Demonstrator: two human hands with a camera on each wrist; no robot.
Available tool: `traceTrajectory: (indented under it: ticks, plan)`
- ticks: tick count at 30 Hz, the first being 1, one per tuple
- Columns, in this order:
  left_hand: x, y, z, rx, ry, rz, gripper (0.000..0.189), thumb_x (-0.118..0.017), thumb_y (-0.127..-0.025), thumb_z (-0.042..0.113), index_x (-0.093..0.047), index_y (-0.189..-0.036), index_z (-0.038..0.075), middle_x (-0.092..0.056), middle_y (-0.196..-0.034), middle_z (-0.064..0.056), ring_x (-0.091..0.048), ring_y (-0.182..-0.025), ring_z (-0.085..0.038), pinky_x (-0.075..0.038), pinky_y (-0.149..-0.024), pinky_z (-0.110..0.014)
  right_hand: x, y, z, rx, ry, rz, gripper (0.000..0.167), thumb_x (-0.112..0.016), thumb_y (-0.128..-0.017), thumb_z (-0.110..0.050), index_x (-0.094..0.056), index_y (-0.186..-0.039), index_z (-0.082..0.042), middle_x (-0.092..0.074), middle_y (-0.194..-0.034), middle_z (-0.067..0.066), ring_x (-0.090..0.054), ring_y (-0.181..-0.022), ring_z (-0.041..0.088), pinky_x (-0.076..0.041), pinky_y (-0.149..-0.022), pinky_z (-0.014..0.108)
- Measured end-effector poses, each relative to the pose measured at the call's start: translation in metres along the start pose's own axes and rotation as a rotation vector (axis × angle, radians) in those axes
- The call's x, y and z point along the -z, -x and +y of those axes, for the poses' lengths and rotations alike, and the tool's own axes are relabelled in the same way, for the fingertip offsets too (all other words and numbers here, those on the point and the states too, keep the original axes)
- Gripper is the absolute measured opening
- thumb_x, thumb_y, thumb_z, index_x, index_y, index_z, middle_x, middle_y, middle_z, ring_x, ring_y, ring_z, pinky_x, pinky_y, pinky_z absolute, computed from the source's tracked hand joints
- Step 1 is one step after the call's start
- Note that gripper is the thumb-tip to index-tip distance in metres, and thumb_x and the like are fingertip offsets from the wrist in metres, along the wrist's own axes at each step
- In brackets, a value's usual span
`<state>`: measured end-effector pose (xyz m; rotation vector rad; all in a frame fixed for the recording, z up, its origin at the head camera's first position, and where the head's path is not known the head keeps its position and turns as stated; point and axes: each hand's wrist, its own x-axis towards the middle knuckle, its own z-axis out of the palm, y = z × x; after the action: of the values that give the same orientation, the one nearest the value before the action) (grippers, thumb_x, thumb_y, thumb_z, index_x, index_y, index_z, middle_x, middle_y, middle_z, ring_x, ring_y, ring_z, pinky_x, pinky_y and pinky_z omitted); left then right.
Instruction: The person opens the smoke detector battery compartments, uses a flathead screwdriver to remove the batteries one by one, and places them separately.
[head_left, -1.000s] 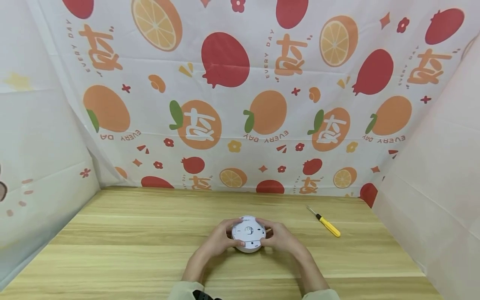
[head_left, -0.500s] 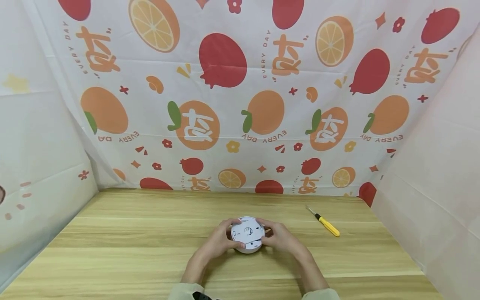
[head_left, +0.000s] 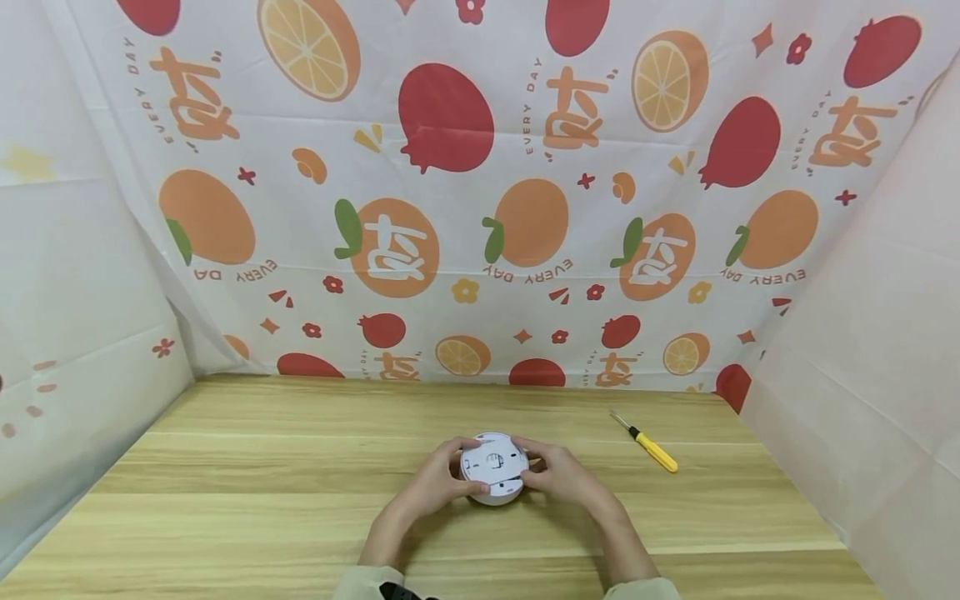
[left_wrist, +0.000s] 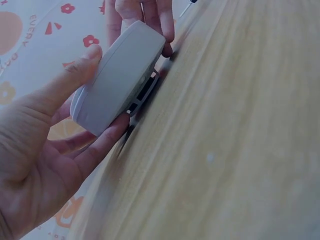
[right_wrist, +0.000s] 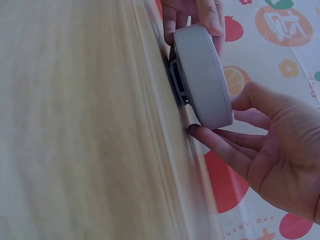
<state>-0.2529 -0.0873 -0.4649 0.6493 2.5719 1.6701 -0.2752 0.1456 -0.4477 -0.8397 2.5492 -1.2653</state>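
Note:
A round white smoke detector (head_left: 495, 498) is held between both hands low over the table, its flat back plate (head_left: 486, 472) facing up. My left hand (head_left: 437, 482) grips its left side, thumb on the near part of the top and fingers round the far edge. On the opposite side my right hand (head_left: 561, 478) grips the rim in the same way. From the left wrist view, the smooth side wall of the smoke detector (left_wrist: 120, 75) shows, with a dark slotted part on its underside close over the wood. A narrow dark gap shows at the plate's near right edge.
A screwdriver (head_left: 654, 450) with a yellow handle lies on the wooden table (head_left: 300, 483), right of the hands. Fruit-patterned cloth (head_left: 465, 308) hangs behind the table, with pale cloth walls on both sides.
The back plate has turned slightly anticlockwise on the smoke detector, and a dark gap has appeared at its near right edge. Both hands keep their grip in nearly the same place.

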Motion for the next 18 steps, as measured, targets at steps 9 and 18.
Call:
traceTrajectory:
  ticks: [9,18]
  plan:
    - [0.001,0.001,-0.003,-0.006,0.073,-0.036,0.082,-0.078,-0.073,0.021,-0.034,-0.137,-0.005,-0.039,-0.133,-0.025,-0.042,-0.117,-0.035,-0.034,-0.098,-0.049,0.000,0.002,-0.007,-0.023,0.029,-0.017,0.050,-0.060,-0.088,-0.011,-0.044,-0.133,0.001,-0.056,-0.116,0.017,-0.055,-0.100,0.026,-0.049,-0.080,0.032]
    - [0.001,0.003,-0.006,0.005,0.134,-0.063,0.087,-0.077,-0.074,0.016,-0.026,-0.140,-0.008,-0.040,-0.131,-0.029,-0.045,-0.114,-0.035,-0.036,-0.096,-0.048,0.002,0.003,-0.014,-0.047,0.083,-0.029,0.052,-0.061,-0.088,-0.014,-0.043,-0.134,0.001,-0.053,-0.121,0.018,-0.054,-0.102,0.027,-0.049,-0.083,0.037]
